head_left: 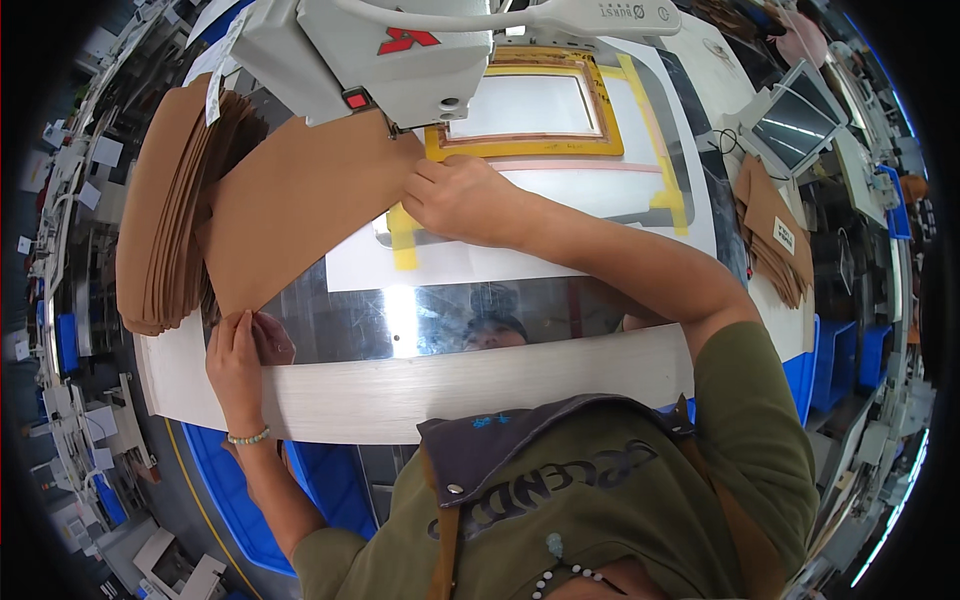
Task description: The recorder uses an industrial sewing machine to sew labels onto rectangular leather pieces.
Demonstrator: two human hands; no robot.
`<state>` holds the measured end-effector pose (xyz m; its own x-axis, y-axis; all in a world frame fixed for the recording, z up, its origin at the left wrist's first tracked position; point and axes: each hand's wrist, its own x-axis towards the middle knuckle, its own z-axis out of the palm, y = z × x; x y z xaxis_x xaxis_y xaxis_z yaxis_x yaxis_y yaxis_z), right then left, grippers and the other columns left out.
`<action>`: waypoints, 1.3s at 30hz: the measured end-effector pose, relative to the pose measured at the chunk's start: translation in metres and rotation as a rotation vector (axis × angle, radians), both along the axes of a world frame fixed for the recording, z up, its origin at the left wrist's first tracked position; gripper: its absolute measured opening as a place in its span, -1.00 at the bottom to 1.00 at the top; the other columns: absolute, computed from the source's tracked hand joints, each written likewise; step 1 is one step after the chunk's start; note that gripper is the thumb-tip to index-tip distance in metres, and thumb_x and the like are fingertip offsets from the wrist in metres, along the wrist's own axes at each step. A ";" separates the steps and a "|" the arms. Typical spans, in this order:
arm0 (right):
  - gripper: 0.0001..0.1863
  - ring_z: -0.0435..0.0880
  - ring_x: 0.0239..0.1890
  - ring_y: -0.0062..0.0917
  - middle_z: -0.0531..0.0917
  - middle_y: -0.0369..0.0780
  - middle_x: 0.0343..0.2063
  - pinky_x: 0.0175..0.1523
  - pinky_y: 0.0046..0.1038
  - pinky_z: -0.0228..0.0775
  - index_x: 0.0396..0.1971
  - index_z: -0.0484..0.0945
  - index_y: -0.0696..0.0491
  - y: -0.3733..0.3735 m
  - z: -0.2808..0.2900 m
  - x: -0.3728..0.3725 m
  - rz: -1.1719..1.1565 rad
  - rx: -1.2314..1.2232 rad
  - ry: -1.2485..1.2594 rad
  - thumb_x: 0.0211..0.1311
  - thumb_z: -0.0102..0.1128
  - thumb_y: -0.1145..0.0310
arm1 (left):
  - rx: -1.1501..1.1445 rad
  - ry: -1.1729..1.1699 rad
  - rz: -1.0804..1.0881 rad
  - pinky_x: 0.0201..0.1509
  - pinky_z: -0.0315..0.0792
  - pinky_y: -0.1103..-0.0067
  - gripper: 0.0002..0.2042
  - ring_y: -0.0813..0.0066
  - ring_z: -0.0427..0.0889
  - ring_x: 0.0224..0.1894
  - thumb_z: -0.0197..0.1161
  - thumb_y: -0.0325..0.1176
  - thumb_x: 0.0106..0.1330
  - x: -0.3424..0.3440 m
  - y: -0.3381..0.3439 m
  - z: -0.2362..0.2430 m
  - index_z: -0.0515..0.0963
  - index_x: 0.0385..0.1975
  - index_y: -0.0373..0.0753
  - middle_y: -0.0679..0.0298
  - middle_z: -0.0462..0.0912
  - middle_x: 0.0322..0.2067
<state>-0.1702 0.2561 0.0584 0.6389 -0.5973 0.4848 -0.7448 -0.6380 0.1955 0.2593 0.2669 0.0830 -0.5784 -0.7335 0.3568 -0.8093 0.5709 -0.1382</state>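
Note:
A flat brown leather-like piece (300, 200) lies on the shiny metal machine table (400, 320), partly under the white machine head (380, 50). My left hand (235, 355) pinches its near-left corner at the table's front edge. My right hand (460, 198) presses down on its right edge, close to a yellow-taped rectangular frame (530, 148) with a white window. A tall stack of the same brown pieces (165, 220) stands at the left, touching the piece I hold.
A second stack of brown pieces (775, 240) with a white label lies at the right beside a tilted screen (795, 125). Blue bins (840, 360) sit below the table on both sides. A white sheet (560, 250) with yellow tape covers the table's middle.

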 end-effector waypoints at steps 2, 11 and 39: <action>-0.92 0.69 -0.22 -0.49 0.61 -0.29 -0.41 -0.29 -0.46 0.60 -0.43 0.66 0.06 0.001 -0.003 -0.002 -0.053 -0.049 0.032 0.06 0.38 0.43 | 0.017 -0.026 0.019 0.08 0.64 0.31 -0.70 0.11 0.73 -0.01 0.27 -0.62 0.31 0.000 -0.002 0.005 0.67 0.03 -0.37 0.16 0.75 0.01; -0.91 0.68 -0.21 -0.49 0.60 -0.31 -0.40 -0.27 -0.45 0.61 -0.44 0.64 0.03 0.003 -0.006 -0.007 -0.086 -0.061 0.016 0.04 0.38 0.42 | 0.060 -0.125 0.104 0.13 0.63 0.34 -0.61 0.12 0.73 0.04 0.28 -0.60 0.29 0.003 -0.010 -0.006 0.65 0.14 -0.35 0.14 0.71 0.09; -0.90 0.68 -0.14 -0.47 0.63 -0.29 -0.28 -0.18 -0.45 0.64 -0.35 0.68 0.14 0.124 0.017 -0.224 -0.502 -0.035 0.097 0.09 0.35 0.54 | -0.064 0.068 -0.693 0.01 0.58 0.37 -0.67 0.23 0.68 -0.10 0.33 -0.54 0.21 -0.230 -0.103 -0.012 0.70 0.00 -0.33 0.18 0.71 -0.13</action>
